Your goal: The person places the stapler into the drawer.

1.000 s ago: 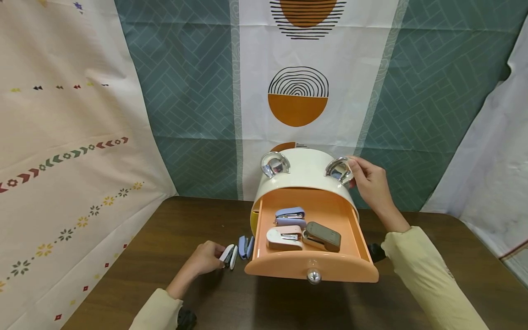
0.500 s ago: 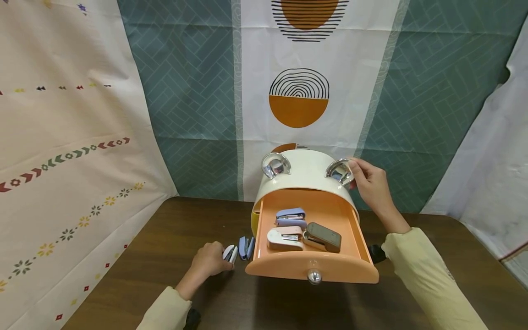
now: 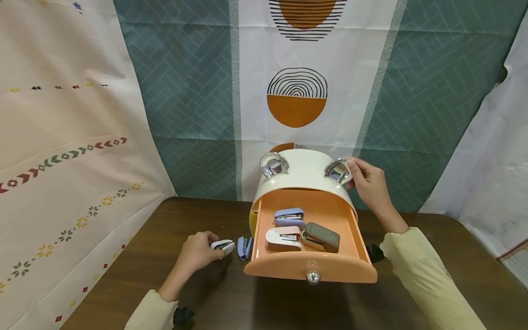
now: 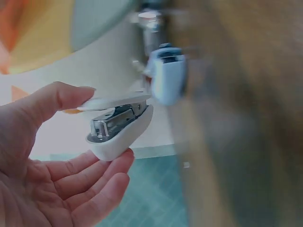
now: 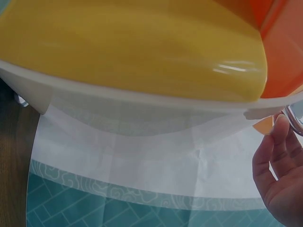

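My left hand [image 3: 197, 252] pinches a small white stapler [image 3: 223, 246] between thumb and fingers. In the left wrist view the white stapler [image 4: 124, 127] shows its metal inside between the two halves. Just right of it on the table stands a blue stapler [image 3: 245, 248]. My right hand [image 3: 368, 185] holds the right silver, ear-like ring [image 3: 338, 171] on top of a white rounded cabinet [image 3: 307, 169]. The cabinet's orange drawer [image 3: 284, 266] is pulled out. Inside lie a blue-purple stapler [image 3: 289, 217], a pink-and-white stapler [image 3: 283, 238] and a grey-brown stapler [image 3: 321, 237].
A second silver ring [image 3: 274, 165] sits on the cabinet's left top. The drawer's round silver knob [image 3: 313, 277] juts toward the front. Patterned cloths [image 3: 189, 101] hang behind and beside the brown wooden table [image 3: 198, 211].
My left hand has taken hold of the white stapler and drawn it slightly left, away from the blue one, turning it flatter. The right hand stays at the ring.
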A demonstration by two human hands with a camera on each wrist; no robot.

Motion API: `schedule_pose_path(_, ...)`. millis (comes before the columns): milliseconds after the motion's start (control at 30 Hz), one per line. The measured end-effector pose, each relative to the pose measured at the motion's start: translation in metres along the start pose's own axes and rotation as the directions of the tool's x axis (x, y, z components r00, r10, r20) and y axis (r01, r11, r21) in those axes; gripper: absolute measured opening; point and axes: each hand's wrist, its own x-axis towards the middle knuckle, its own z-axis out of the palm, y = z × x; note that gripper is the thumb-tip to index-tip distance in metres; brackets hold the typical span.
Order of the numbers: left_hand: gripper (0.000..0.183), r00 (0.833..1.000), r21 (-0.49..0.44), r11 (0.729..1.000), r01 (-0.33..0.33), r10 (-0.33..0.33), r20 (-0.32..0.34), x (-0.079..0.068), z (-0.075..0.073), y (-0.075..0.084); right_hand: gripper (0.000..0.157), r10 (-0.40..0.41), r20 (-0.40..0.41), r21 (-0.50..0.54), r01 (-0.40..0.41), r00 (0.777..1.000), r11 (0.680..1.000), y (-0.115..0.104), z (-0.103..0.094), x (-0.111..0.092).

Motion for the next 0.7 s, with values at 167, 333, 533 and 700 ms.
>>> schedule_pose_path(167,0.031,0.997,-0.060,0.998,-0.027,0.022,-0.075,-0.005,-0.021,0.011,0.024,-0.007,0.002,0.003,0.007,1.000,1.000,-0.024,-0.001,-0.002)
schedule_pose_path(333,0.033,0.993,-0.125,0.991,-0.048,0.034,-0.113,-0.010,-0.038,0.021,0.025,-0.012,0.006,0.001,0.012,1.000,1.000,-0.036,-0.002,-0.004)
schedule_pose_path(533,0.033,0.984,-0.222,0.970,-0.095,0.058,-0.167,-0.013,-0.051,0.031,0.025,-0.006,0.003,-0.008,0.006,1.000,1.000,-0.036,-0.002,-0.005)
schedule_pose_path(700,0.032,0.969,-0.283,0.948,-0.147,0.080,-0.234,-0.017,-0.060,0.040,0.025,-0.008,0.001,-0.017,0.008,1.000,1.000,-0.035,-0.003,-0.005)
